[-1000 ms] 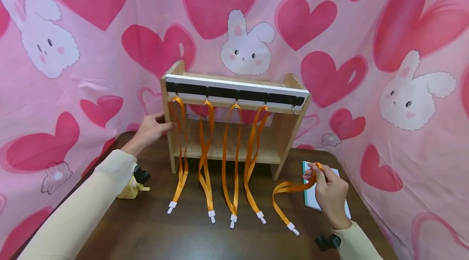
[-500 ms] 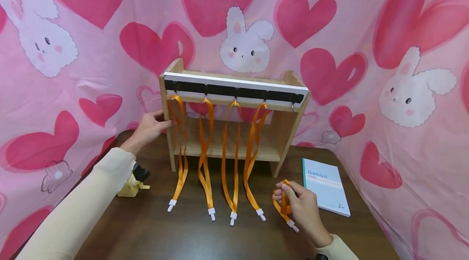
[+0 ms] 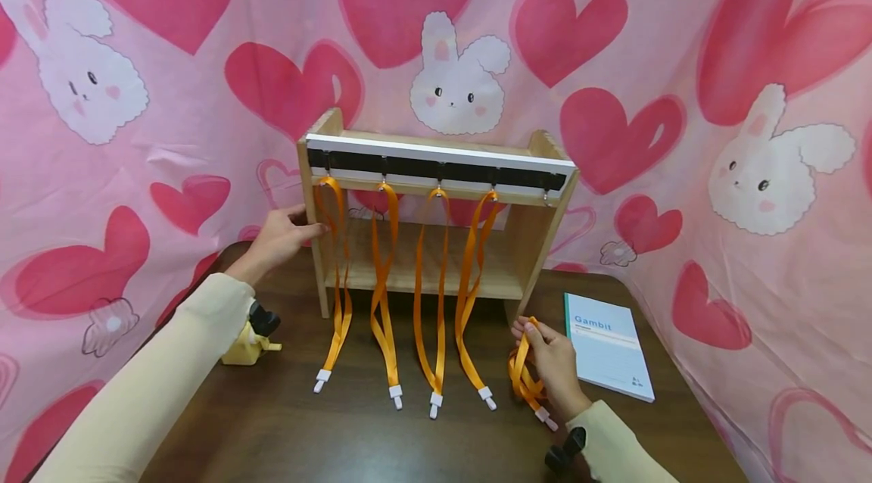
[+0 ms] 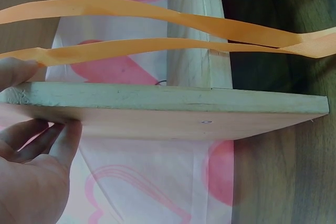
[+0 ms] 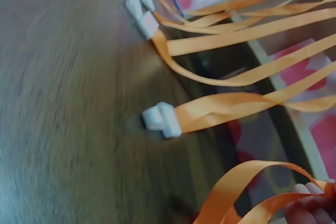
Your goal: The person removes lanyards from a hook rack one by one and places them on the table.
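Note:
My left hand [image 3: 281, 237] grips the left side panel of a small wooden shelf [image 3: 534, 241], thumb on its front edge. In the left wrist view the fingers [image 4: 65, 140] press the panel's outer face. Several orange lanyards [image 3: 383, 271] with white clips hang from metal hooks on the shelf's black strip [image 3: 436, 169]. At the lower right, my right hand [image 3: 555, 366] pinches the top of another orange lanyard [image 3: 519, 377]. Its lower part lies looped on the table, and its white clip [image 3: 546, 418] points forward. The rightmost hook [image 3: 547, 199] is bare.
A booklet marked "Gambit" [image 3: 608, 347] lies on the dark wooden table [image 3: 272, 422] to the right. Behind my left wrist sits a small yellow object [image 3: 243, 348], partly hidden. A pink curtain with hearts and rabbits [image 3: 456, 82] encloses the table.
My right hand has moved left from above the booklet with the lanyard, uncovering the booklet, then lifted slightly. The lanyard has bunched up below it. My left hand stays on the shelf.

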`<state>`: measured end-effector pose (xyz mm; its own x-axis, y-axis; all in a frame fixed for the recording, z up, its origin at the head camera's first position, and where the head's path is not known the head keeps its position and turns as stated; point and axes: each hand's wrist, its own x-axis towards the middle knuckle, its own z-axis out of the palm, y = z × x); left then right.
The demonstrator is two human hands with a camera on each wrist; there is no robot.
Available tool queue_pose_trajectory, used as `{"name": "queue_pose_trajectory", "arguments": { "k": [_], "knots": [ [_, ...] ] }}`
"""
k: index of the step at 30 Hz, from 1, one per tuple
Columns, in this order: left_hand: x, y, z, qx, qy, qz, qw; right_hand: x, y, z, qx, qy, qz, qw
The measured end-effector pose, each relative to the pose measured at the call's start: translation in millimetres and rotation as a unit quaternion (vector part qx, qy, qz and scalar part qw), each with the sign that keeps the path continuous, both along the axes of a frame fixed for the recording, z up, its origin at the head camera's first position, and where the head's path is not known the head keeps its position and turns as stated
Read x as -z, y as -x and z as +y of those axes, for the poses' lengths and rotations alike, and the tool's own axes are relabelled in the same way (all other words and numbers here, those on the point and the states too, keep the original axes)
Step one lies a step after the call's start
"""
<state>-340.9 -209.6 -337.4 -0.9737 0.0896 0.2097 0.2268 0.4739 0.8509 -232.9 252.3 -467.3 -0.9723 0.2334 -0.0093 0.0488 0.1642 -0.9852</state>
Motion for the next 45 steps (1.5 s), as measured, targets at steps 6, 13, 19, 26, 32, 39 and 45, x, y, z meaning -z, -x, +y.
{"name": "queue_pose_trajectory", "arguments": {
  "k": [6,13,19,26,32,39,45],
  "knots": [
    [1.0,-0.3,-1.3,-0.004,0.009,0.008,0.9999,10.7,6.4,5.4,0.039,-0.034,-0.010,0.9986],
    [0.4,0.1,-0.7,0.003,0.000,0.002,1.0000,15.9,5.6,8.2,0.068,-0.051,-0.033,0.9959],
    [-0.1,0.7,-1.3,0.000,0.005,0.008,1.0000,17.8,6.4,9.5,0.085,-0.092,-0.053,0.9907],
    [-0.8,0.9,-1.2,0.004,0.005,0.000,1.0000,19.9,5.3,11.3,0.096,-0.120,-0.065,0.9860],
    [-1.1,0.8,-0.4,0.003,0.009,-0.001,1.0000,24.2,6.6,13.1,0.106,-0.135,-0.067,0.9829],
    [-1.8,0.9,0.4,0.006,-0.001,-0.002,1.0000,26.2,7.5,15.9,0.111,-0.155,-0.046,0.9806],
    [-0.7,0.4,-0.7,0.006,0.000,-0.005,1.0000,24.5,7.1,17.7,0.096,-0.169,-0.051,0.9796]
  ]
}}
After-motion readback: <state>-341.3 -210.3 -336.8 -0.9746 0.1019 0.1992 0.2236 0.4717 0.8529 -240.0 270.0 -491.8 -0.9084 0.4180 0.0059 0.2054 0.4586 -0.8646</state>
